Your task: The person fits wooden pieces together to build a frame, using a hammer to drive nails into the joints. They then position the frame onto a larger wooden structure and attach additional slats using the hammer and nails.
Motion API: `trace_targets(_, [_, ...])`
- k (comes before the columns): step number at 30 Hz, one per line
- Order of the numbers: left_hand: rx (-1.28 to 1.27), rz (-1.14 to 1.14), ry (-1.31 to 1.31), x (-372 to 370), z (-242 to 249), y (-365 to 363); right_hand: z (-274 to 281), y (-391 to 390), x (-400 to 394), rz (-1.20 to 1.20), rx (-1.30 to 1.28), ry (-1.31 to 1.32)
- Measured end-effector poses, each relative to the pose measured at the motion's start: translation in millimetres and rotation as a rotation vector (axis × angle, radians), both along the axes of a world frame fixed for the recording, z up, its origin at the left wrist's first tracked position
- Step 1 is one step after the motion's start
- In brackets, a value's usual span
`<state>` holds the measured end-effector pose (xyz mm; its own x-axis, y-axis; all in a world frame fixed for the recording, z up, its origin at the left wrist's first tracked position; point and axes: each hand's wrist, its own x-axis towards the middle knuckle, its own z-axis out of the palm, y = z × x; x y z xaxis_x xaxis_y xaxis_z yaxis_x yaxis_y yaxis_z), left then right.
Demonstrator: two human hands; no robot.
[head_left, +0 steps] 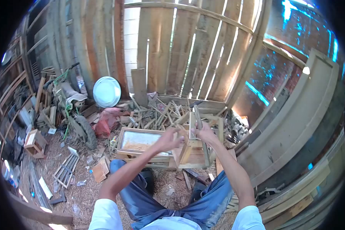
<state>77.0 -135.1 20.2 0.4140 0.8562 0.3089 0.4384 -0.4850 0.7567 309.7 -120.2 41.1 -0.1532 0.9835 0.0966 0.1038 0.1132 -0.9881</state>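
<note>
Your knees frame it: right hand (pixel 205 132) grips a slat (pixel 193 124) on the wooden frame (pixel 189 153), left hand (pixel 168 140) open beside; next, seat it square.

Pale, raw, unpainted wood, matt and rough-sawn: small slatted frame (pixel 193 147) at the right hand (pixel 205 133). Same bare timber in scrap sticks (pixel 157 115) at 12 o'clock. Smooth, slightly glossy white plastic: round lid (pixel 106 91) at 10 o'clock. Matt denim cloth: jeans (pixel 142 199).
</note>
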Motion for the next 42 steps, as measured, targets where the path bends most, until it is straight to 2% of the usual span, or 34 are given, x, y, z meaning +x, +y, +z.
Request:
trace_targets(2, [0.182,-0.040,0.032,5.7,14.9,-27.5,5.6,2.7,-13.5,-0.031,0.003,-0.076])
trace_targets(5, [0.157,-0.038,-0.018,15.8,8.6,-31.5,11.9,5.2,-19.4,-0.090,0.008,-0.201])
trace_targets(7, [0.166,-0.022,-0.044,21.0,8.3,-24.1,20.2,8.1,-19.1,-0.055,-0.093,0.076])
trace_targets(9, [0.203,0.009,-0.182,26.3,6.8,-15.4,26.9,5.9,-21.3,-0.077,-0.077,0.142])
trace_targets(11, [0.200,-0.008,-0.206,29.7,2.7,0.2,31.2,0.2,-23.7,-0.102,-0.079,0.218])
trace_targets(13, [0.601,0.059,-0.058,27.8,3.8,6.5,35.0,-2.5,-23.1,-0.087,-0.098,0.182])
trace_targets(15, [0.559,0.017,-0.019,24.3,5.2,4.7,34.4,-8.4,-24.7,-0.084,-0.119,0.204])
trace_targets(17, [0.099,-0.013,-0.177,23.3,7.2,0.8,34.4,-7.8,-27.4,-0.085,-0.118,0.204])
trace_targets(18, [0.233,0.002,-0.273,26.0,-5.7,4.4,29.1,-1.3,-27.8,-0.095,-0.131,0.151])
trace_targets(22, [0.127,0.047,-0.252,25.4,-15.8,3.4,23.5,12.8,-30.7,-0.012,-0.108,0.086])
trace_targets(24, [0.164,0.123,-0.087,26.6,-11.1,5.5,23.0,15.9,-33.3,0.011,-0.134,0.039])
trace_targets(25, [0.170,0.122,-0.087,26.7,-9.6,6.3,24.8,16.7,-35.3,0.041,-0.160,-0.022])
trace_targets(27, [-0.008,0.123,-0.148,22.7,-9.3,9.7,23.4,15.4,-43.6,0.032,-0.169,0.004])
trace_targets(29, [-0.028,0.150,-0.245,17.6,-36.1,21.8,24.8,15.7,-52.5,-0.010,-0.057,-0.263])
trace_targets(31, [-0.044,0.167,-0.340,10.4,-41.9,16.8,25.1,15.1,-56.0,0.017,-0.019,-0.208])
trace_targets(33, [-0.012,0.273,-0.414,6.7,-37.8,4.4,24.2,30.0,-46.1,0.094,0.003,-0.291])
trace_targets(34, [-0.043,0.266,-0.625,6.7,-51.7,12.4,29.9,24.9,-44.1,0.015,0.101,-0.314])
trace_targets(35, [-0.048,0.277,-0.635,0.3,-67.5,19.7,37.1,22.0,-38.6,0.025,0.096,-0.324])
trace_targets(37, [-0.080,0.317,-0.665,-14.8,-56.5,5.4,42.4,15.2,-25.2,-0.238,0.143,-0.577])
trace_targets(39, [-0.109,0.330,-0.668,-24.0,-49.6,9.6,19.2,21.6,-0.9,-0.268,0.196,-0.583])
trace_targets(41, [-0.202,0.269,-0.783,-29.3,-45.5,17.2,1.5,18.7,6.4,-0.315,0.251,-0.585])
trace_targets(42, [-0.181,0.253,-0.738,-32.3,-48.8,25.4,1.4,13.8,8.8,-0.419,0.273,-0.607])
